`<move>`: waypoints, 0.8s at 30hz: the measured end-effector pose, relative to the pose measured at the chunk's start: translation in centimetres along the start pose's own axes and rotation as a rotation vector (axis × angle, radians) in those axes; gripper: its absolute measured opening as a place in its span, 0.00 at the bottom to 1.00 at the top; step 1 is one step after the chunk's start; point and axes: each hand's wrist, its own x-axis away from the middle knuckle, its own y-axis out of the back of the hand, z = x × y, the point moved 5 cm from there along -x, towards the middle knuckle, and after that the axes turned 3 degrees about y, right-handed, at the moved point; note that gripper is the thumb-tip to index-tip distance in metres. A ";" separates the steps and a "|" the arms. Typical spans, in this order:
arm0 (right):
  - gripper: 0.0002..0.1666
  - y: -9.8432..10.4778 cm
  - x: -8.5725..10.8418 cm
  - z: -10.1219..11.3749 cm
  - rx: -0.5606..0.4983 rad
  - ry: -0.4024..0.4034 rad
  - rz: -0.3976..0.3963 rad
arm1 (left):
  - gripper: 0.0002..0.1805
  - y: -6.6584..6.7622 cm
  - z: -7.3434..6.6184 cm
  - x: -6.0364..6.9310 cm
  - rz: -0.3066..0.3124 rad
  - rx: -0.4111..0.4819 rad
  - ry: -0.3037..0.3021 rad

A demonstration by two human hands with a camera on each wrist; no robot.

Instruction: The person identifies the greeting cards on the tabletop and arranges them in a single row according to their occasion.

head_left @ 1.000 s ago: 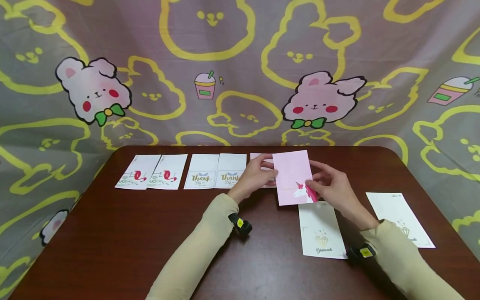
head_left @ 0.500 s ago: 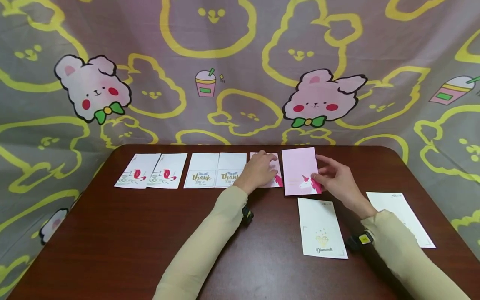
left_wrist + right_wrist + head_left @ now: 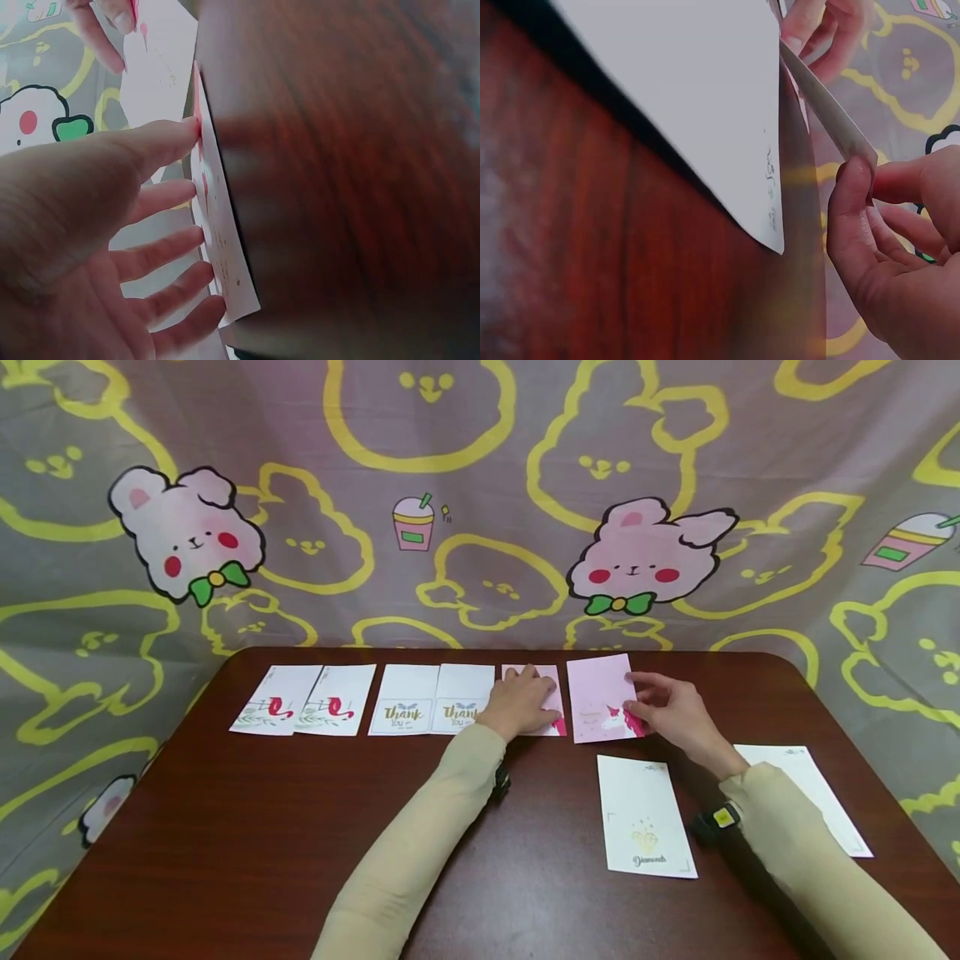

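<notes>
In the head view my left hand (image 3: 520, 700) lies over a pink card (image 3: 552, 700) at the back of the table, covering much of it. The left wrist view shows the spread fingertips touching that card's face (image 3: 225, 255). Just right of it, a second pink card (image 3: 597, 689) with a unicorn print is tilted up slightly. My right hand (image 3: 675, 714) pinches its right edge between thumb and fingers, seen edge-on as a thin card (image 3: 829, 109) in the right wrist view. A narrow gap separates the two pink cards.
To the left along the back edge stand two flamingo cards (image 3: 335, 702) and two "Thank You" cards (image 3: 405, 702). A white "Diamonds" card (image 3: 645, 818) lies in front of the right hand. Another white card (image 3: 798, 785) is partly behind the right forearm. A patterned cloth (image 3: 480, 485) hangs behind the table (image 3: 225, 827).
My left hand has let go of the unicorn card and moved left onto the other pink card. With my right hand holding it, the unicorn card has shifted slightly right and lower toward the table.
</notes>
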 end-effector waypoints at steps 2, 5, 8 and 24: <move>0.30 0.0 -0.2 0.0 0.034 0.003 -0.001 | 0.28 0.0 -0.1 0.1 0.003 -0.009 0.000; 0.28 -0.1 -0.6 0.0 0.085 0.000 0.003 | 0.29 0.0 -0.3 0.2 0.023 -0.020 -0.001; 0.28 -0.4 -0.9 0.0 0.109 -0.010 0.027 | 0.30 -0.1 -0.5 0.3 0.052 -0.037 -0.001; 0.31 -1.7 -2.2 0.2 0.190 -0.026 0.165 | 0.29 -0.6 -0.6 0.3 0.124 -0.101 0.005</move>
